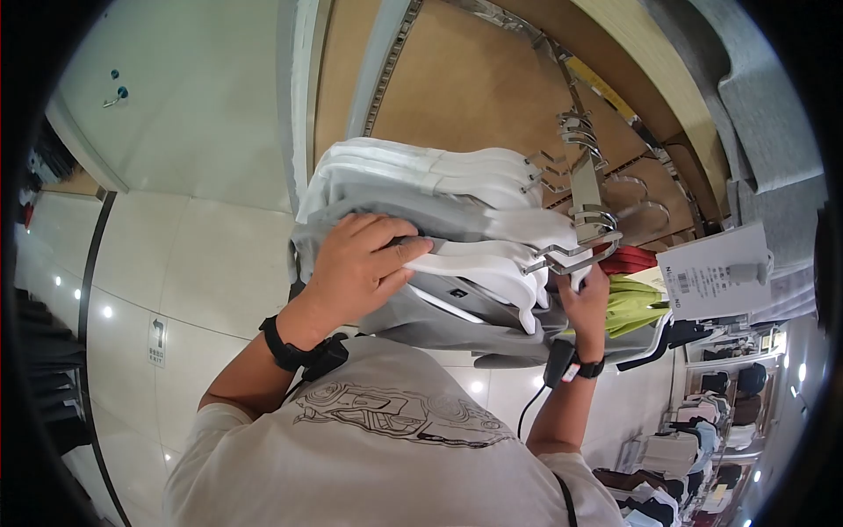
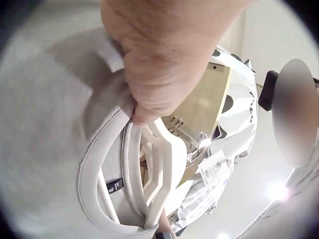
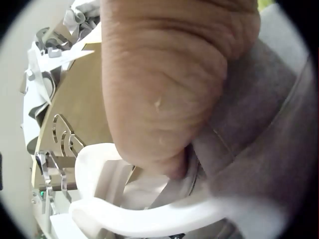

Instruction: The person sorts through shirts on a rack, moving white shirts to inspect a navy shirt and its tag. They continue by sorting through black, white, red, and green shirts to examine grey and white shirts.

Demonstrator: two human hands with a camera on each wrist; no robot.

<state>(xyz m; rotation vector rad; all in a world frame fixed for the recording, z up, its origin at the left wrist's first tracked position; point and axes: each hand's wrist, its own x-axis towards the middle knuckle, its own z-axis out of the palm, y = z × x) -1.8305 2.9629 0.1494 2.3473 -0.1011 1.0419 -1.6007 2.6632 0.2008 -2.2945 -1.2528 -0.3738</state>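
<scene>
A grey shirt [image 1: 408, 321] with a small black neck label [image 2: 115, 185] hangs on a white hanger [image 1: 479, 266] at the front of the row. My left hand [image 1: 356, 268] grips the shirt at one shoulder, fingers bent over the cloth beside the hanger's arm. At the other shoulder, my right hand [image 1: 586, 299] holds the same shirt, the thumb up near the hanger. In the right wrist view a fingertip presses at the shirt's neckline, and the other fingers are hidden behind the palm. The hanger's metal hook [image 1: 571, 263] reaches toward the rail.
Behind the shirt, several white hangers [image 1: 474, 167] with light garments hang on a metal rail [image 1: 584, 189]. Green cloth [image 1: 634, 303] and a white price tag [image 1: 716, 274] are at the right. A white door [image 1: 193, 97] stands to the left; clothes racks [image 1: 680, 448] lie further back.
</scene>
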